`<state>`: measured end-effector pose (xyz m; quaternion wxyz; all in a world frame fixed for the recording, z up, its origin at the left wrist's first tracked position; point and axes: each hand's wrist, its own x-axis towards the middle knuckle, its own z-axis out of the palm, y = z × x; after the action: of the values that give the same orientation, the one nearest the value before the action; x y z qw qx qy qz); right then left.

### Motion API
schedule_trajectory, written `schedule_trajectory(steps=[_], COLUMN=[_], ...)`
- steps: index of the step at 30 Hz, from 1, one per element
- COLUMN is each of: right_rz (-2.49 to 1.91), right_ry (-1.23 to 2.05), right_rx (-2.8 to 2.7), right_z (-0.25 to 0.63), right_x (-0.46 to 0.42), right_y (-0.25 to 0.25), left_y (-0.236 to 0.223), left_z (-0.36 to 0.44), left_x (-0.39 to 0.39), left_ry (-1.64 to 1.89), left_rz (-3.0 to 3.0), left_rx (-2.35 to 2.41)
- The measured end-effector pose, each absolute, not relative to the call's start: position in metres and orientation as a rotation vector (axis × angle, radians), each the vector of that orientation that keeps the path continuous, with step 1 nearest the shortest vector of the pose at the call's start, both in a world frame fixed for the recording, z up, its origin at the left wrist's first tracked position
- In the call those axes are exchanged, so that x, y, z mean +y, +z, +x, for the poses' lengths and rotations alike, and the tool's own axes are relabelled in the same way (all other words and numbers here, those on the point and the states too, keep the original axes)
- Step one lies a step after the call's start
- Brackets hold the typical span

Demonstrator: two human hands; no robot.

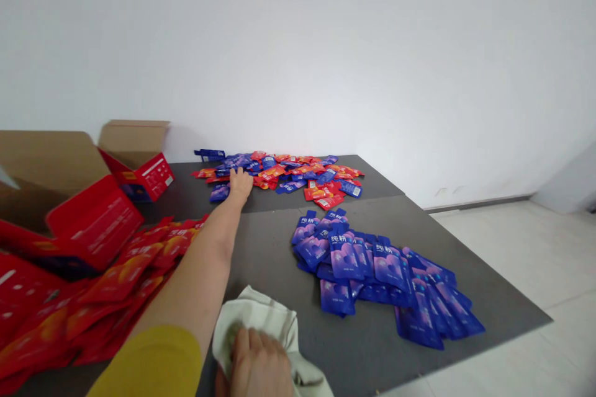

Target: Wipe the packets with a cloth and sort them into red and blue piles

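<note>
My left arm, in a yellow sleeve, stretches far forward. At its end my left hand (241,184) is curled down at the near left edge of a mixed pile of red-orange pouches (272,172) and blue pouches (289,187). What its fingertips hold, if anything, is hidden. A blue pouch (220,192) lies just left of that hand. Close to me, my right hand (261,363) is closed on a crumpled pale cloth (274,313) on the dark grey table. Right of the cloth lies a heap of blue-purple pouches (344,254), overlapping, mostly printed side up.
At left, a heap of red pouches (139,260) lies before an open red carton (93,223) with brown inner flaps. Behind it stands a second open red carton (149,177). The table edge (484,273) runs along the right, with pale floor (535,248) beyond. A white wall (326,62) stands behind.
</note>
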<state>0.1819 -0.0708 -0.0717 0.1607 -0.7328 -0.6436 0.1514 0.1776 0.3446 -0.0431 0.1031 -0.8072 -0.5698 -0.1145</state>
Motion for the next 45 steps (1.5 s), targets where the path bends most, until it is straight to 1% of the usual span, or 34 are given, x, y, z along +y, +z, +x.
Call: schedule_trajectory(steps=[5, 8, 11, 15, 18, 21, 24, 26, 28, 31, 34, 36, 39, 41, 45], right_rz=[-2.019, -2.006, -2.012, -2.010, -2.021, -2.027, -1.987, -1.980, -1.974, -1.938, -1.824, -1.593, -1.257, -1.220, -1.336], right_ry=[0.429, 0.330, 0.250, 0.176, 0.167, 0.217, 0.247, 0.244, 0.223, 0.138, 0.079, 0.084, 0.055, 0.019, 0.019], right_rx=[-1.915, -1.931, -1.938, -1.914, -1.864, -1.770, -1.691, -1.647, -1.602, -1.571, -1.745, -2.060, -2.480, -2.580, -2.583], right_z=[0.191, 0.193, 0.192, 0.193, 0.193, 0.194, 0.205, 0.221, 0.240, 0.260, 0.255, 0.240, 0.213, 0.198, 0.185], right_x=[-0.076, -0.079, -0.080, -0.083, -0.087, -0.095, -0.106, -0.112, -0.115, -0.113, -0.103, -0.093, -0.077, -0.067, -0.043], right_y=[-0.060, -0.058, -0.058, -0.059, -0.058, -0.055, -0.045, -0.034, -0.022, -0.009, -0.011, -0.020, -0.035, -0.042, -0.048], left_y=[-0.020, 0.010, 0.046, 0.086, 0.095, 0.082, 0.054, 0.030, 0.003, -0.036, -0.059, -0.065, -0.066, -0.065, -0.059], left_z=[0.164, 0.153, 0.141, 0.116, 0.090, 0.062, 0.039, 0.031, 0.030, 0.038, 0.048, 0.048, 0.037, 0.028, 0.019], left_x=[0.300, 0.268, 0.233, 0.180, 0.131, 0.081, 0.032, 0.003, -0.023, -0.050, -0.064, -0.068, -0.070, -0.070, -0.069], left_ry=[-0.385, -0.417, -0.575, -0.865, -1.018, -1.140, -1.142, -1.091, -0.991, -0.724, -0.420, -0.332, -0.316, -0.298, -0.211], left_rz=[-2.342, -2.313, -2.244, -2.046, -2.092, -2.217, -2.223, -2.200, -2.197, -2.383, -2.659, -2.758, -2.842, -2.875, -2.906], left_rx=[-1.661, -1.634, -1.638, -1.949, -2.137, -2.104, -1.990, -1.826, -1.615, -1.301, -1.080, -1.068, -1.196, -1.317, -1.553])
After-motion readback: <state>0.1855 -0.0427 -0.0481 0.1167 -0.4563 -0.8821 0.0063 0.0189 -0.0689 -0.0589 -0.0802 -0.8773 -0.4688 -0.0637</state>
